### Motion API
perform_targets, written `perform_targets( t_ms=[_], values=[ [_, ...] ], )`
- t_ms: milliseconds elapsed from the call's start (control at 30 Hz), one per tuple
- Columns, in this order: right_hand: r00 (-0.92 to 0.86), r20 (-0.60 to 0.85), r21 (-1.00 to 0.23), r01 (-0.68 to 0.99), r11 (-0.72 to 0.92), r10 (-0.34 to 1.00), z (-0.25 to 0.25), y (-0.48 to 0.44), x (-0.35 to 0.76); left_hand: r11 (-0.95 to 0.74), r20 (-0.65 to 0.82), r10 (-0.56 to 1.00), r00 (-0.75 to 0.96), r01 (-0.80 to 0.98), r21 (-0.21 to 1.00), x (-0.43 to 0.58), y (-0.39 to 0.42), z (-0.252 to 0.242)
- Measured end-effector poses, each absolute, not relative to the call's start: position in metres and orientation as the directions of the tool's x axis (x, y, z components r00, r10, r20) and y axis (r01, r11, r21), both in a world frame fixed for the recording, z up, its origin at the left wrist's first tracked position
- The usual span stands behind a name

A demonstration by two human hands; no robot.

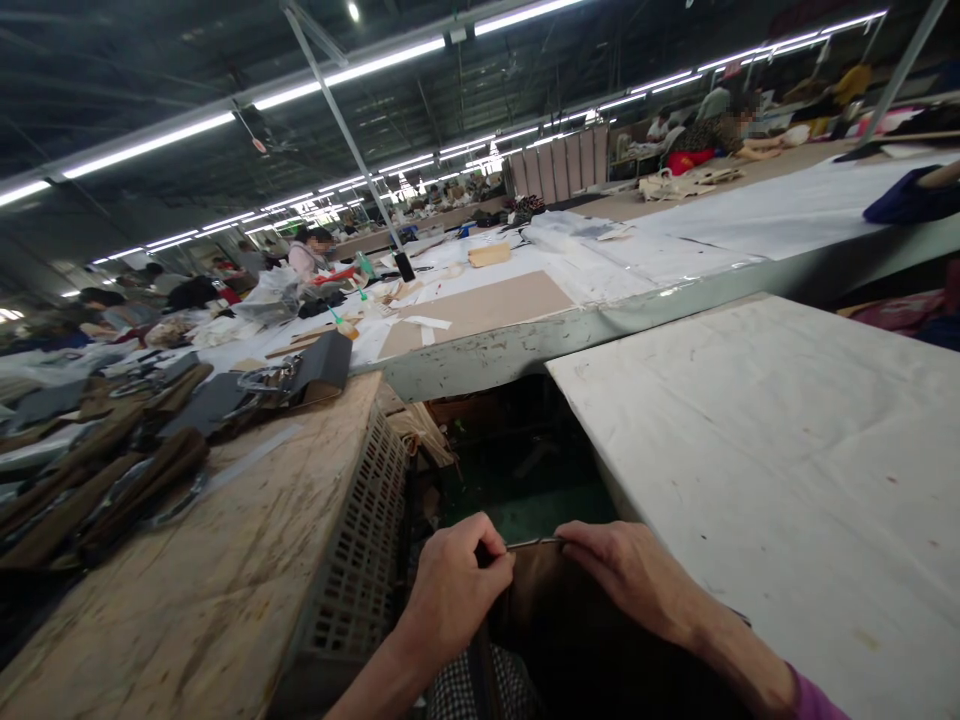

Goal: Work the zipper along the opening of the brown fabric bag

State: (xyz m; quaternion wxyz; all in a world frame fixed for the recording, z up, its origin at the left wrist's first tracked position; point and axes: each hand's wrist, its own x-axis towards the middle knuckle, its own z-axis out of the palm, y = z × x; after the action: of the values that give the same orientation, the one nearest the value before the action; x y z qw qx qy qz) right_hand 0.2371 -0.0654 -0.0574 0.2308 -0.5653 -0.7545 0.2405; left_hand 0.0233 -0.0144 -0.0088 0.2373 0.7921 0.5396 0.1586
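Low in front of me, over my lap, my left hand (459, 575) pinches the upper edge of a dark brown piece of material (538, 578). The same edge is gripped by my right hand (634, 575) a short way to the right, thumb and fingers pressed together. Between the two hands the edge runs nearly straight and looks thin and pale. Below it the brown piece fades into deep shadow, so its full shape cannot be made out. A black-and-white checked cloth (461, 685) shows beneath my left wrist.
At left, a worn board (247, 540) on a plastic crate (360, 530) bears brown and grey bag parts (150, 440). A white-covered table (787, 450) stands at right. Across the front runs a long workbench (480, 365) with papers and glue bottles (345, 325). Several people work farther off.
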Motion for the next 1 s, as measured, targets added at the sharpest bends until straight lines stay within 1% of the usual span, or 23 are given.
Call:
perform_targets(
  t_ms=[67, 133, 233, 300, 333, 400, 467, 533, 600, 733, 800, 867, 1000],
  values=[
    [-0.255, 0.078, -0.633, 0.734, 0.246, 0.964, -0.058, -0.067, 0.238, -0.27, -0.044, 0.931, 0.363, 0.765, 0.585, 0.023, -0.013, -0.007],
    [-0.251, 0.081, -0.64, 0.729, 0.243, 0.965, -0.057, -0.067, 0.239, -0.224, -0.094, 0.925, 0.369, 0.726, 0.651, 0.022, -0.011, -0.006],
    [-0.257, 0.074, -0.656, 0.715, 0.241, 0.964, -0.055, -0.068, 0.241, -0.138, -0.166, 0.895, 0.414, 0.611, 0.779, 0.021, -0.006, -0.006],
    [-0.265, 0.074, -0.649, 0.719, 0.248, 0.961, -0.056, -0.067, 0.241, -0.077, -0.212, 0.871, 0.444, 0.549, 0.832, 0.019, -0.004, -0.007],
    [-0.264, 0.075, -0.631, 0.734, 0.251, 0.961, -0.057, -0.067, 0.24, -0.056, -0.228, 0.861, 0.454, 0.53, 0.846, 0.019, -0.002, -0.008],
    [-0.244, 0.065, -0.556, 0.796, 0.239, 0.967, -0.058, -0.066, 0.235, -0.047, -0.23, 0.855, 0.465, 0.512, 0.858, 0.017, -0.001, -0.01],
    [-0.206, 0.051, -0.46, 0.864, 0.206, 0.977, -0.059, -0.066, 0.226, -0.08, -0.202, 0.86, 0.469, 0.514, 0.854, 0.016, -0.001, -0.013],
    [-0.176, 0.069, -0.411, 0.892, 0.189, 0.982, -0.058, -0.066, 0.214, -0.112, -0.179, 0.868, 0.464, 0.534, 0.838, 0.014, -0.003, -0.015],
    [-0.186, 0.12, -0.442, 0.869, 0.22, 0.975, -0.054, -0.065, 0.201, -0.122, -0.18, 0.871, 0.458, 0.555, 0.822, 0.012, -0.005, -0.016],
    [-0.228, 0.187, -0.588, 0.753, 0.295, 0.955, -0.051, -0.058, 0.19, -0.107, -0.21, 0.865, 0.456, 0.576, 0.81, 0.009, -0.01, -0.015],
    [-0.241, 0.179, -0.658, 0.691, 0.298, 0.954, -0.052, -0.054, 0.193, -0.103, -0.225, 0.859, 0.46, 0.584, 0.805, 0.008, -0.011, -0.013],
    [-0.26, 0.16, -0.703, 0.648, 0.294, 0.952, -0.054, -0.05, 0.197, -0.106, -0.229, 0.853, 0.469, 0.585, 0.804, 0.007, -0.012, -0.012],
    [-0.272, 0.109, -0.712, 0.649, 0.266, 0.956, -0.054, -0.046, 0.198, -0.173, -0.174, 0.858, 0.483, 0.592, 0.787, 0.003, -0.014, -0.009]
  ],
)
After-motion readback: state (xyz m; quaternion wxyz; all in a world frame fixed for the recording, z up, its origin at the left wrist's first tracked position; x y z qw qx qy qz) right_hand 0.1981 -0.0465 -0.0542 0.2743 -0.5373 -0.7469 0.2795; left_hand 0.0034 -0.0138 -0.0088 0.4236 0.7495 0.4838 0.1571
